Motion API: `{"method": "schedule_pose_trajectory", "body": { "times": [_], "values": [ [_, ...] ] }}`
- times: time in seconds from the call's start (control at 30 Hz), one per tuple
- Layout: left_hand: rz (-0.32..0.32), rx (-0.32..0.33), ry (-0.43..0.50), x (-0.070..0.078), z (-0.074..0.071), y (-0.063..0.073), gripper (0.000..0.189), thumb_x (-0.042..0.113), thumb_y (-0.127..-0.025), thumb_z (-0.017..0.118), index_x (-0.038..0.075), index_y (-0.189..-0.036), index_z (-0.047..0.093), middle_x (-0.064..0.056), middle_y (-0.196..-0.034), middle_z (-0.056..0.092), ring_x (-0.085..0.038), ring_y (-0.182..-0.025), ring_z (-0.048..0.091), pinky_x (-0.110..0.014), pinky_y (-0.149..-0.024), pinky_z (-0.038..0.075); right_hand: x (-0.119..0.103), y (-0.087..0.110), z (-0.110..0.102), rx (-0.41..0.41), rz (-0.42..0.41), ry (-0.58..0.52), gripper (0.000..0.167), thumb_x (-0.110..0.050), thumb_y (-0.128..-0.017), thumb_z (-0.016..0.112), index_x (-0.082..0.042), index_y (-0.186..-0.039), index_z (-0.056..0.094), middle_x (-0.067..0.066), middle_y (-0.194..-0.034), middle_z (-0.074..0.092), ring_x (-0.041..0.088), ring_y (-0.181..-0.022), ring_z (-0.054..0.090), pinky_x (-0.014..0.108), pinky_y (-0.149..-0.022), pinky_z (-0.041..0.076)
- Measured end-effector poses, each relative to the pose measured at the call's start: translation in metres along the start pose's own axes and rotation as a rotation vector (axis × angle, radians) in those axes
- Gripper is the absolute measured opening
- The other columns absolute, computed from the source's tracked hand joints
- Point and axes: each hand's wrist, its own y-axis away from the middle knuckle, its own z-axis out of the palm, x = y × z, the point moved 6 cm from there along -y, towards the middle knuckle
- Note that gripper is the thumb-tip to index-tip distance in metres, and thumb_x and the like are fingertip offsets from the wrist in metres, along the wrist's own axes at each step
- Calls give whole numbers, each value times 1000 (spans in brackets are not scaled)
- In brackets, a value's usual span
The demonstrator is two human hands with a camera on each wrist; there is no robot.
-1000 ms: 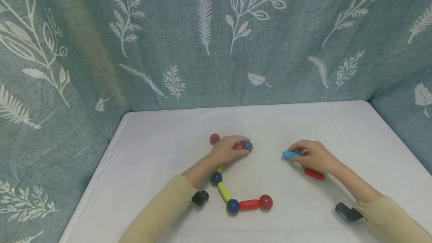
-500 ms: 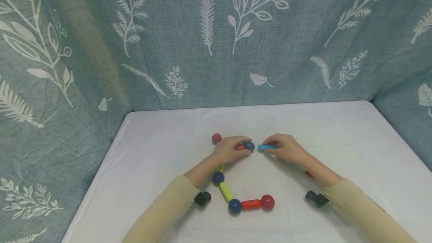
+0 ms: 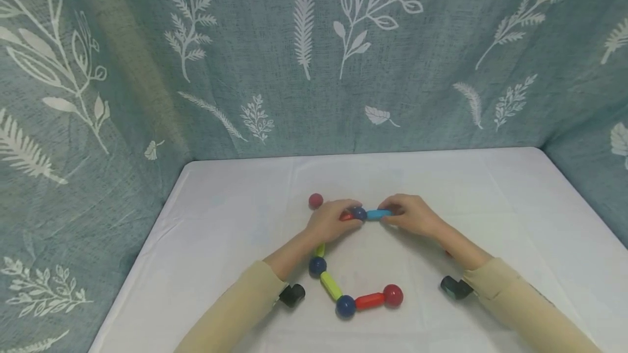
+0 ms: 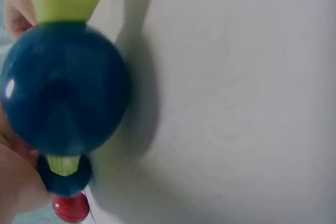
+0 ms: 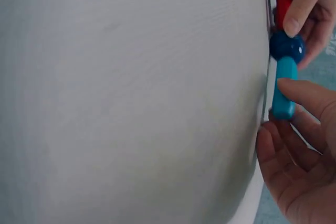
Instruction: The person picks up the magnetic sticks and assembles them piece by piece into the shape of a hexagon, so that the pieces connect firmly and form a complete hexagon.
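My left hand (image 3: 331, 219) pinches a dark blue ball (image 3: 360, 214) at the end of a chain of balls and rods. Next to that ball a red rod (image 3: 346, 215) is partly covered by the hand. From the right, my right hand (image 3: 409, 215) pinches a light blue rod (image 5: 284, 106) between thumb and fingers. Its far end meets the blue ball (image 5: 287, 46). Toward me the chain runs through a blue ball (image 3: 318, 266), a lime rod (image 3: 331, 286), another blue ball (image 3: 345, 306), a red rod (image 3: 370, 301) and a red ball (image 3: 393, 296).
A red ball (image 3: 316, 201) lies behind my left hand; whether it joins the chain is hidden. Another red rod (image 3: 448, 254) is mostly covered by my right forearm. A white cloth (image 3: 235, 206) covers the table, and a patterned curtain (image 3: 275, 59) hangs around it.
My right hand has carried the light blue rod leftward until it meets the blue ball. It uncovered, then covered the loose red rod. The chain's near end has shifted slightly toward me.
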Motion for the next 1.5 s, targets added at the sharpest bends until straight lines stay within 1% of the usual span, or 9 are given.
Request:
{"method": "schedule_pose_trajectory", "body": {
  "times": [0.13,0.3,0.5,0.63,0.8,1.07,1.2,1.33,1.5],
  "values": [
    [-57,41,12,2,-5,13,40,26,-88,73,14,-125,64,-3,-119,67,-20,-109,61,-36,-90,49,-2,-1,2,3,-24,-23,21,-9,-87,72,-4,-107,70,8,-105,69,28,-100,65,46,-87,52],
    [-110,64,-2,2,-11,27,33,28,-87,73,13,-115,66,0,-95,66,-15,-85,59,-29,-74,48,-9,-6,10,-11,-90,-47,20,-9,-87,72,-5,-107,71,7,-104,70,26,-100,65,45,-87,52],
    [-100,92,-133,-1,-19,32,26,34,-85,75,14,-98,66,5,-76,61,-10,-67,55,-25,-58,45,-22,-12,19,-30,-149,-54,20,-5,-86,72,-4,-106,70,8,-104,70,26,-99,65,43,-87,52],
    [-81,100,-167,-3,-20,32,27,36,-85,75,14,-98,67,5,-82,62,-11,-73,57,-25,-63,47,-27,-16,25,-43,-152,-54,20,-6,-86,72,-5,-106,70,6,-104,69,24,-100,65,42,-88,52],
    [-53,103,-98,-5,-19,31,27,34,-88,72,12,-104,72,2,-92,69,-13,-85,63,-28,-72,51,-29,-20,29,-69,-162,-69,20,-9,-87,73,-6,-107,70,5,-104,69,24,-99,65,41,-88,52],
    [-47,151,-58,-11,-23,35,25,34,-88,72,13,-100,76,2,-94,73,-16,-89,67,-33,-78,51,-29,-49,28,-98,-65,-82,22,-25,-92,68,-13,-110,71,0,-106,69,22,-102,63,40,-86,51],
    [-28,185,-59,-12,-24,38,25,33,-86,74,12,-101,75,1,-93,73,-17,-86,66,-37,-79,50,-41,-70,28,-112,-123,-80,27,-19,-92,68,-8,-117,67,7,-109,68,25,-102,63,40,-88,51],
    [-1,208,-44,-12,-24,40,24,31,-86,75,14,-102,76,2,-93,74,-17,-87,66,-42,-81,48,-56,-89,36,-187,-190,-62,34,-13,-91,69,-4,-122,63,12,-117,65,27,-106,63,39,-92,50],
    [46,227,-50,-10,-24,42,22,29,-85,76,13,-100,76,0,-92,74,-17,-83,65,-41,-76,49,-71,-102,55,-270,-227,-6,40,-13,-89,71,-6,-127,60,11,-122,63,26,-110,61,36,-94,48]
  ]
}}
